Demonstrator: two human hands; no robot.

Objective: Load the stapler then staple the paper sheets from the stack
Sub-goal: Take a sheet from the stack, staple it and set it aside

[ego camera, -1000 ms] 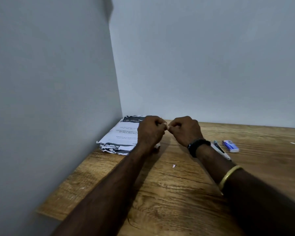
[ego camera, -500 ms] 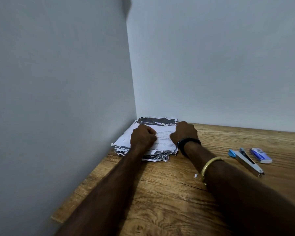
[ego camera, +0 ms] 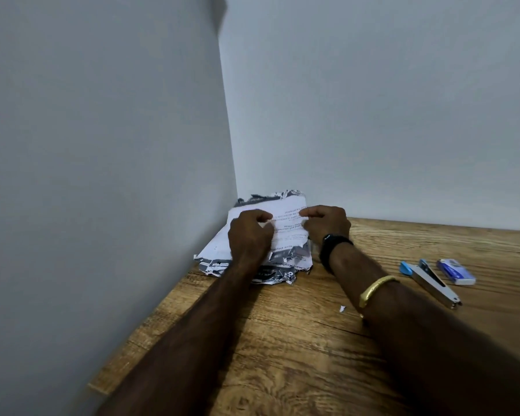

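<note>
A stack of torn printed paper sheets lies in the corner of the wooden table. My left hand and my right hand both pinch the top sheet, whose far edge is lifted off the stack. The stapler, silver with a blue end, lies hinged open on the table to the right, apart from both hands. A small blue and white staple box rests just beyond it.
Grey walls close in on the left and behind the stack. A tiny paper scrap lies on the wooden table between my forearms. The table's left edge runs diagonally near the left wall.
A second ago my hands were pinched together above the table. They moved onto the stack, and now they lift the top sheet's far edge. The view shifted left.
</note>
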